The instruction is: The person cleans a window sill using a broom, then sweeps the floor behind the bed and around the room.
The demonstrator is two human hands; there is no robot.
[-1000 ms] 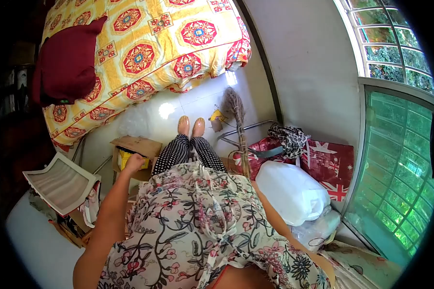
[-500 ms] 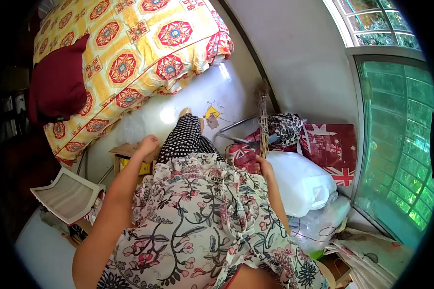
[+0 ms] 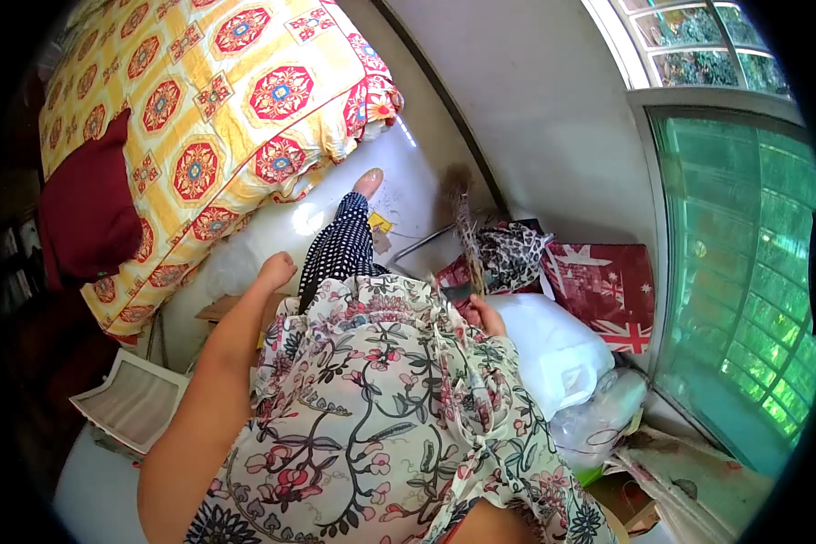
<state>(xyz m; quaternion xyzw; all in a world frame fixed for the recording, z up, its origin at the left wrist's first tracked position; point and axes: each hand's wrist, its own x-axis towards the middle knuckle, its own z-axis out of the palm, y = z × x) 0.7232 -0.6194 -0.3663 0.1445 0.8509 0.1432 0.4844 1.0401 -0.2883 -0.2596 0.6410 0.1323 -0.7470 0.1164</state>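
Observation:
My right hand (image 3: 485, 317) is closed round the lower end of a straw broom (image 3: 467, 231), whose bristly head points away toward the wall and is a little blurred. My left hand (image 3: 277, 270) hangs in a loose fist near a cardboard box (image 3: 222, 308), with nothing seen in it. Just right of my right hand stands a white plastic jug (image 3: 553, 349). A yellow scrap (image 3: 380, 222) and a brown scrap (image 3: 382, 241) lie on the floor (image 3: 408, 195) beyond my legs.
A bed (image 3: 218, 109) with a patterned cover and a maroon cloth (image 3: 91, 213) is at the left. Red bags (image 3: 607, 290), a leopard-print cloth (image 3: 512, 258) and a metal bar stand by the wall. A green window (image 3: 734, 272) is at the right; a white frame (image 3: 131, 399) lies lower left.
My view has shifted and one foot has stepped forward toward the bed. The right hand with the broom has come into view from beside my body. My left hand has moved away from the box.

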